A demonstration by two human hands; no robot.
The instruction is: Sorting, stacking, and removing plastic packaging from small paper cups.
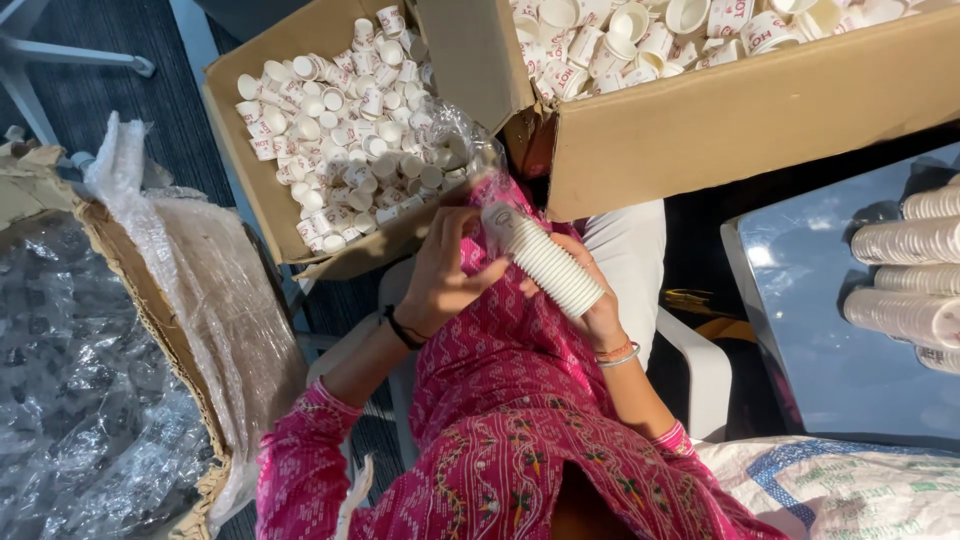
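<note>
A stack of white ribbed paper cups [548,264] lies tilted over my lap, its upper end inside a clear plastic sleeve [478,150]. My right hand [598,312], with bangles at the wrist, grips the lower end of the stack from beneath. My left hand [440,272], with a black wristband, is closed on the plastic near the stack's upper end. I wear a pink patterned garment.
Two open cardboard boxes hold loose small cups, one ahead on the left [262,195] and a larger one on the right [740,120]. A plastic-lined box [150,300] stands at the left. Wrapped cup stacks [905,285] lie on a bluish table at the right.
</note>
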